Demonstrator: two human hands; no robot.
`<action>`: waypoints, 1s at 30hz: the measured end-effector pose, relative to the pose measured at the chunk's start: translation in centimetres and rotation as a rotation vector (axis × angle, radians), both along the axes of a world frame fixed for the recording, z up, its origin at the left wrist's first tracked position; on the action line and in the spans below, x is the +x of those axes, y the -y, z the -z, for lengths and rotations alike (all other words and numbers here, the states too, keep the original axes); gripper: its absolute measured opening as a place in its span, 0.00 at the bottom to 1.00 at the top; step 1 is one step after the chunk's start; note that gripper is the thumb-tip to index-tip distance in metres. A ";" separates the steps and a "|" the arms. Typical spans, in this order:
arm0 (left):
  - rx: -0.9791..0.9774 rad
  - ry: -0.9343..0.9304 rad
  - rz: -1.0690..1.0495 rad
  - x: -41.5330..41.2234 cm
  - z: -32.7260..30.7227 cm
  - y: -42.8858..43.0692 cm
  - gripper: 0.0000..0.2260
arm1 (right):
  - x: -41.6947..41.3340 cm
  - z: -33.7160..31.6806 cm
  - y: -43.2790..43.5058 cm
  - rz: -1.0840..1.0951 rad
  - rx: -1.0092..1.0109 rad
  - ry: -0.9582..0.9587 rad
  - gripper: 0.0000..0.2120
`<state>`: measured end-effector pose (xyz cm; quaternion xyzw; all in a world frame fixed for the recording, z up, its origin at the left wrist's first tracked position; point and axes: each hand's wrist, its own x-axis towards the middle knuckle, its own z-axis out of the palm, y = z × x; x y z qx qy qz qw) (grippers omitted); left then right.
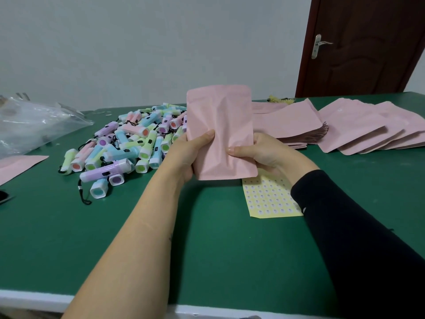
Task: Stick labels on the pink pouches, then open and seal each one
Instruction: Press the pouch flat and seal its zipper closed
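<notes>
Pale wall fills the background, with a dark wooden door (368, 42) at the right; below it a green bench (69, 238) carries everything. Pink pouches (356, 130) lie fanned in overlapping stacks on the far right; a heap of pastel torches (128, 146) sits left of centre; a crumpled clear plastic bag (30, 125) lies at the far left.

One pink pouch (220, 125) is held upright above the bench, in front of the torches, its middle creased and its top looking closed. A yellow sheet of small labels (266, 199) lies flat just under it. The left hand (186, 155) pinches the pouch's lower left edge, thumb on the front and fingers behind; the right hand (264, 150) pinches the lower right side the same way.

No label shows on the facing side, so labelling seems the step in hand; next, the right hand would need to let go and peel a sticker while the left steadies the pouch.
</notes>
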<state>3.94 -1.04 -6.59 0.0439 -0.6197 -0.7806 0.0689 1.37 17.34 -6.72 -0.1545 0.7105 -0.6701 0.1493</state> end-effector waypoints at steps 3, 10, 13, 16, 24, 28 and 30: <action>-0.041 -0.012 -0.001 0.0 0.0 -0.1 0.13 | 0.3 0.1 0.3 0.047 -0.077 0.013 0.15; -0.079 0.012 0.023 0.1 -0.2 -0.2 0.12 | 0.4 -0.1 0.3 0.139 -0.081 -0.012 0.18; -0.087 0.022 0.032 0.1 -0.4 0.1 0.14 | 0.3 -0.3 0.3 0.151 -0.057 -0.030 0.15; -0.099 0.034 0.057 0.3 -0.5 0.4 0.15 | 0.3 -0.5 0.2 0.153 -0.032 -0.054 0.13; -0.095 0.071 0.111 1.1 -0.9 0.2 0.16 | 0.7 -0.2 0.1 0.053 -0.005 -0.017 0.12; -0.130 0.134 0.069 1.3 -1.2 -0.4 0.15 | 0.8 -0.4 0.6 0.072 -0.074 0.000 0.16; -0.116 0.125 0.049 1.3 -1.3 -0.7 0.16 | 0.8 -0.5 0.8 0.076 -0.110 0.013 0.16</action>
